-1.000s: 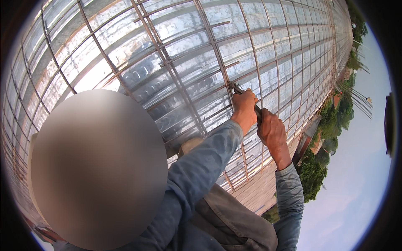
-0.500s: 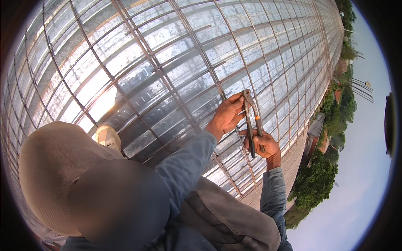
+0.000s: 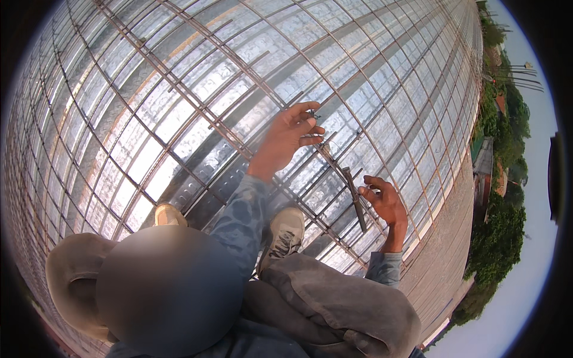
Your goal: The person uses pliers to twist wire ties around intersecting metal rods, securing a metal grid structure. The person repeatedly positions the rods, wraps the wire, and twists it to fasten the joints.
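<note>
My left hand (image 3: 285,140) is over the rebar grid (image 3: 236,136), thumb and fingers pinched on a small dark bit of wire (image 3: 314,114). A pair of end-cutting pincers (image 3: 356,201) with dark handles is by my right hand (image 3: 385,201), its head toward the left hand. My right fingers are spread and curved, with the thumb close to a handle, and I see no grip on the tool. Whether the pincers rest on the bars or are in the air, I cannot tell.
Ribbed shiny metal decking (image 3: 197,146) lies beneath the bars. My shoe (image 3: 285,235) stands among them near my knee. Beyond the deck's right edge are trees (image 3: 498,238) and sky. A person's cap-covered head (image 3: 77,280) is at lower left, partly behind a blurred patch.
My right hand has let go of the pincers and opened. My left hand has left the pincers' head and moved up and left, pinching wire. The view has shifted, and a shoe now shows.
</note>
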Demonstrator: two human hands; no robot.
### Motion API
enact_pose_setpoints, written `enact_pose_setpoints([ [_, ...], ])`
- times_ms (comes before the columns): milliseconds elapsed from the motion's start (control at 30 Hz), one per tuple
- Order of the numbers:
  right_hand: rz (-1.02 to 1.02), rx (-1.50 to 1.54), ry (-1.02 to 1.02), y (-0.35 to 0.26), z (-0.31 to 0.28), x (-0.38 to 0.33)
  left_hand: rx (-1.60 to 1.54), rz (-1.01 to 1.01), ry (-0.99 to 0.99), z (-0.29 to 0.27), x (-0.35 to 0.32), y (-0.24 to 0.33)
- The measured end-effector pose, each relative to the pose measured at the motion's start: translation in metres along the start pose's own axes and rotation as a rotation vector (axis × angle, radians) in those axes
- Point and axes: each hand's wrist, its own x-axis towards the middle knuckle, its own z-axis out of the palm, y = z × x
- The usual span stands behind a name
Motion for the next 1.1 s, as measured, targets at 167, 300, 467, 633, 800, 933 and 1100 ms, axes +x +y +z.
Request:
enact_pose_setpoints([
  [167, -0.231, 0.772, -0.076, -0.132, 0.027, 0.052, 0.132, -0.011, -0.004, -0.01, -0.014, -0.005],
  [300, -0.276, 0.481, -0.093, -0.154, 0.038, 0.067, 0.472, 0.127, 0.128, -0.017, -0.029, 0.013],
  [467, -0.235, 0.6, -0.339, -0.155, 0.067, 0.08, 0.766, 0.074, 0.115, -0.042, -0.057, 0.047],
  [633, -0.37, 0.533, -0.338, -0.18, 0.074, 0.086, 0.993, 0.074, 0.172, -0.045, -0.076, 0.069],
  [800, -0.468, 0.566, -0.487, -0.19, 0.073, 0.092, 0.938, 0.156, 0.232, -0.062, -0.077, 0.073],
  [933, -0.422, 0.99, -0.697, -0.181, 0.086, 0.099, 0.252, 0.201, 0.241, -0.062, -0.073, 0.061],
  [1100, -0.13, 1.498, -0.868, -0.181, 0.101, 0.091, -0.498, 0.252, -0.053, -0.055, -0.056, 0.029],
])
